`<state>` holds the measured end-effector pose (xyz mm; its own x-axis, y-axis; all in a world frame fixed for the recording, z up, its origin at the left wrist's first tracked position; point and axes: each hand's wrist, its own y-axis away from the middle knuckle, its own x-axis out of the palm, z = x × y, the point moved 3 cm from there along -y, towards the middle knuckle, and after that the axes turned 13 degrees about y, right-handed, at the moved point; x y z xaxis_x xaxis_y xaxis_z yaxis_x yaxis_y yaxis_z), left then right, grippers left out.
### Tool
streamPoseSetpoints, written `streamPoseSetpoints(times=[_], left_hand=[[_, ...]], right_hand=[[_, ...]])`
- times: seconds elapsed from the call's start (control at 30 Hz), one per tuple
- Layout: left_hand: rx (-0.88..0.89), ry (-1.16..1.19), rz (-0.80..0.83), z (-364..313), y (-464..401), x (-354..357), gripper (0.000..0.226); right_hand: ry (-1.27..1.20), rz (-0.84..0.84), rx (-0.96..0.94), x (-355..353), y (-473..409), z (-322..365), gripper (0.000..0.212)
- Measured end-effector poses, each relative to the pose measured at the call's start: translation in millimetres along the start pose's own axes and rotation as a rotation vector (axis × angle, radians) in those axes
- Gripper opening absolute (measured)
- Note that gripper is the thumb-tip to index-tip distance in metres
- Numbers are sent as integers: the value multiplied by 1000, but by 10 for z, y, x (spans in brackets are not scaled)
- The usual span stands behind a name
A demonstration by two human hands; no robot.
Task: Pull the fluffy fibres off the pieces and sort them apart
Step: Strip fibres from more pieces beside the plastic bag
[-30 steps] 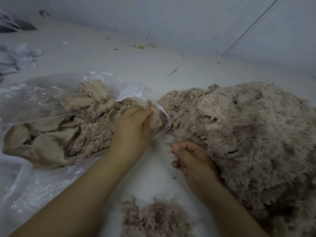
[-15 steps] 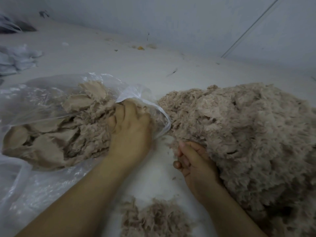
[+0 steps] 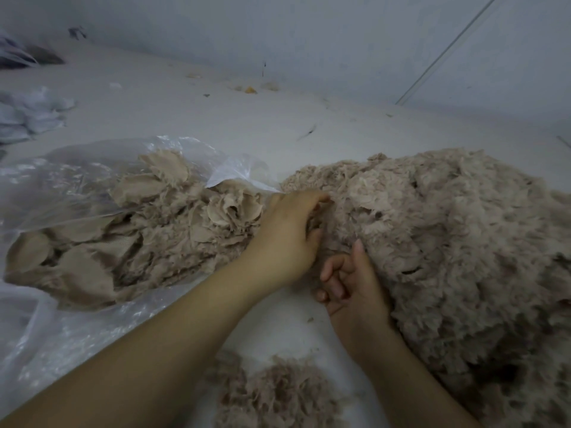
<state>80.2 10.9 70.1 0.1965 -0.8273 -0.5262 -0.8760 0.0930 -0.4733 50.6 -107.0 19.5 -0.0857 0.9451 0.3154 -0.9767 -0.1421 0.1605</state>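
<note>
Head view: left hand (image 3: 287, 236) reaches into the near edge of the large fluffy pile (image 3: 448, 242), fingers curled into the fibres; whether it has hold of a piece cannot be told. Right hand (image 3: 352, 285) rests against the pile, fingers loosely curled, holding nothing. Stripped pieces (image 3: 123, 236) fill the plastic bag (image 3: 77, 168); pulled fibres (image 3: 272, 393) lie nearest. Risk: piles nearly touch, so sorted material may remix.

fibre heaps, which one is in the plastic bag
The heap on the left, inside the clear plastic bag; the big right heap and small near heap lie bare.
</note>
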Motion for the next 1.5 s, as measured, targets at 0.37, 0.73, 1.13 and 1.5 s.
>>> streamPoseSetpoints(times=[0.37,0.73,1.13,1.5], left_hand=[[-21,-171,-24,106,-100,80,14],[-91,-166,96,246,538,-29,12],[155,244,-74,63,625,-105,8],[-377,1011,-88,153,625,3,15]], right_hand=[[-42,33,4,12,2,46,60],[-73,-38,98,41,-7,26,42],[26,-9,18,10,-37,-19,40],[128,-53,18,-3,-48,-43,18]])
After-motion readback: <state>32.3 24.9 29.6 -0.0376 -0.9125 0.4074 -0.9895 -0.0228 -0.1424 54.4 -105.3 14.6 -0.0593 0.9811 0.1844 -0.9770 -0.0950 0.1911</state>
